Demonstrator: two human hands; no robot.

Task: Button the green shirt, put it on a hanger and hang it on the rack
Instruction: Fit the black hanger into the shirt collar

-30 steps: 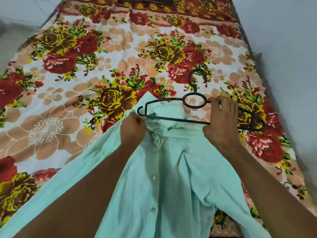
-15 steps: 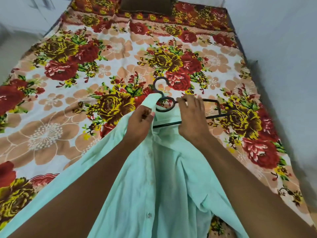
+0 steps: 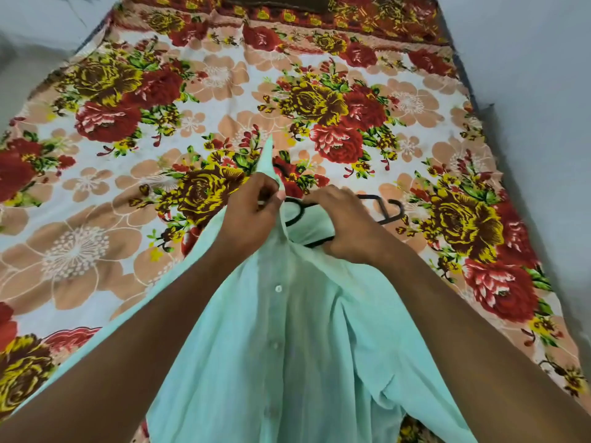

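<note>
Green shirt [image 3: 287, 346]: pale mint, thin, buttoned down the front with white buttons, spread lengthwise on the bed, collar end raised, one collar point upright. Hanger [image 3: 391, 210]: black plastic, partly inside the neck opening, right end protruding.

Lying on the bed [image 3: 224, 91], nearest the camera: the shirt [image 3: 287, 346], collar pointing toward the far end. Poking out at the collar, partly inside it, end sticking out rightward: the hanger [image 3: 388, 212]. Gripping the collar left of the hanger: left hand [image 3: 249, 212]. Resting on it, right: right hand [image 3: 348, 228].
</note>
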